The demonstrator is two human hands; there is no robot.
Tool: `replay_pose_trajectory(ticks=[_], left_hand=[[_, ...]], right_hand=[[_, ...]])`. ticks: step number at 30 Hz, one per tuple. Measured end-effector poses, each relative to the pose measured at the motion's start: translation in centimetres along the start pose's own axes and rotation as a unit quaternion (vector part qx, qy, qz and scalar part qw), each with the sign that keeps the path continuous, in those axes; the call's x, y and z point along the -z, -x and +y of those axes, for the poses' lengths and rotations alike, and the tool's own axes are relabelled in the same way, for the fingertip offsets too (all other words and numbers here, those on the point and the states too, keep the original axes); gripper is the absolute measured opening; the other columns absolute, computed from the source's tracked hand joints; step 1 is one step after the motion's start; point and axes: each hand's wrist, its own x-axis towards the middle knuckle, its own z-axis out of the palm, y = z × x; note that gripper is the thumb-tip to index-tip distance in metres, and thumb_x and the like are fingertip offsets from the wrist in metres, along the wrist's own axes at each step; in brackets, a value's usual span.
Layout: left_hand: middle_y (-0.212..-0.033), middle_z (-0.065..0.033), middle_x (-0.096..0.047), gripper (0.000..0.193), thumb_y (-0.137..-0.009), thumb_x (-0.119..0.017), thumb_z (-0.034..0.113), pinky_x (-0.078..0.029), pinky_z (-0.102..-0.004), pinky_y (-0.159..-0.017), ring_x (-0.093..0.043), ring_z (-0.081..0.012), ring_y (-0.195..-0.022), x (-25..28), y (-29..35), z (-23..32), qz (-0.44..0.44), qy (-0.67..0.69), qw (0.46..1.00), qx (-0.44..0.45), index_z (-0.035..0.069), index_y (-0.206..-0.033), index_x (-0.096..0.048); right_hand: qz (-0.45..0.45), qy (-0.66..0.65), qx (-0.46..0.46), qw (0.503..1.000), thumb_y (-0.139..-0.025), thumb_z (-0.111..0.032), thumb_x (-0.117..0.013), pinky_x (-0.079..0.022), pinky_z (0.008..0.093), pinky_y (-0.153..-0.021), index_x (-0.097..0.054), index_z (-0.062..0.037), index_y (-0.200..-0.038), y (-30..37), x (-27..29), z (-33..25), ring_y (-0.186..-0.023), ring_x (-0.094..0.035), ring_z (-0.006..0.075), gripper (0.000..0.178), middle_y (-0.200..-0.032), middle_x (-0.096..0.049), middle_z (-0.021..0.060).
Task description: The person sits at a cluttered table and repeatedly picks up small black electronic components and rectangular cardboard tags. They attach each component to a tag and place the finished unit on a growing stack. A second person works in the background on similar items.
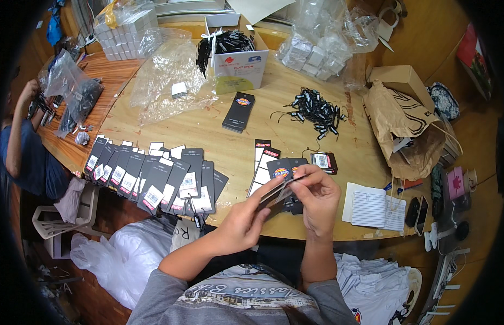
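Left hand (244,225) pinches a dark card tag (276,193) between thumb and fingers; right hand (319,196) pinches its far end. One layer or several, I can't tell. Tag hangs tilted over the desk's (208,140) near edge, right of the fanned tags (157,179). I'd grip lightly, corners flush, avoiding bends.

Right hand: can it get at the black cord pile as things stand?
Likely yes: only a low tag stack lies roughly between the right hand and the black cord pile, though that hand is busy with the held tags.
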Motion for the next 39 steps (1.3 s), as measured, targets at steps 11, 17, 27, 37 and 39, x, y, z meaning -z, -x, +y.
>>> replay_pose_trajectory(ticks=[11,17,27,37,39], left_hand=[[-0.074,-0.0128,-0.061,0.021,-0.07,-0.056,-0.006,-0.047,-0.0221,-0.057,-0.061,-0.0155,-0.067,0.3,0.5,-0.6,0.083,-0.068,0.994,0.0,-0.004,-0.09,-0.054],[-0.076,-0.0126,-0.061,0.022,-0.067,-0.058,-0.007,-0.048,-0.0231,-0.057,-0.062,-0.018,-0.066,0.4,0.4,-0.2,0.093,-0.115,0.988,-0.039,-0.002,-0.088,-0.055],[-0.083,-0.0135,-0.06,0.028,-0.066,-0.052,-0.01,-0.048,-0.0264,-0.056,-0.06,-0.0237,-0.066,0.5,0.4,-1.0,0.053,-0.164,0.97,-0.173,0.0,-0.092,-0.055],[-0.079,-0.0118,-0.058,0.022,-0.071,-0.05,-0.01,-0.045,-0.0226,-0.057,-0.057,-0.0199,-0.066,1.1,-0.5,0.2,0.1,-0.071,0.991,-0.046,-0.003,-0.09,-0.057],[-0.081,-0.0121,-0.059,0.021,-0.07,-0.052,-0.01,-0.046,-0.0222,-0.059,-0.058,-0.0195,-0.069,1.1,-0.1,0.2,0.12,-0.042,0.992,-0.016,-0.004,-0.089,-0.057]], right_hand=[[-0.047,0.221,0.146,0.963,-0.057,0.006,-0.066,-0.037,0.023,-0.065,-0.058,-0.0003,-0.067,0.6,-0.4,-1.6,-0.069,-0.044,0.0128,0.015,-0.089,-0.053,0.0104],[-0.045,0.186,0.105,0.976,-0.058,0.008,-0.063,-0.037,0.0249,-0.068,-0.055,-0.0005,-0.066,0.9,-0.5,-1.7,-0.074,-0.048,0.0151,0.015,-0.083,-0.055,0.0103],[-0.077,0.152,0.055,0.984,-0.059,0.009,-0.062,-0.035,0.0278,-0.073,-0.052,-0.0011,-0.065,0.9,-0.3,-1.5,-0.077,-0.047,0.0163,0.015,-0.079,-0.056,0.008],[-0.061,0.288,0.212,0.932,-0.055,0.003,-0.067,-0.039,0.0293,-0.064,-0.056,-0.0035,-0.066,0.9,-0.1,-1.4,-0.074,-0.048,0.0195,0.017,-0.08,-0.057,0.0077],[-0.053,0.304,0.229,0.923,-0.054,0.002,-0.068,-0.039,0.0299,-0.065,-0.056,-0.0041,-0.067,1.0,-0.3,-1.8,-0.075,-0.049,0.0206,0.018,-0.08,-0.057,0.0077]])
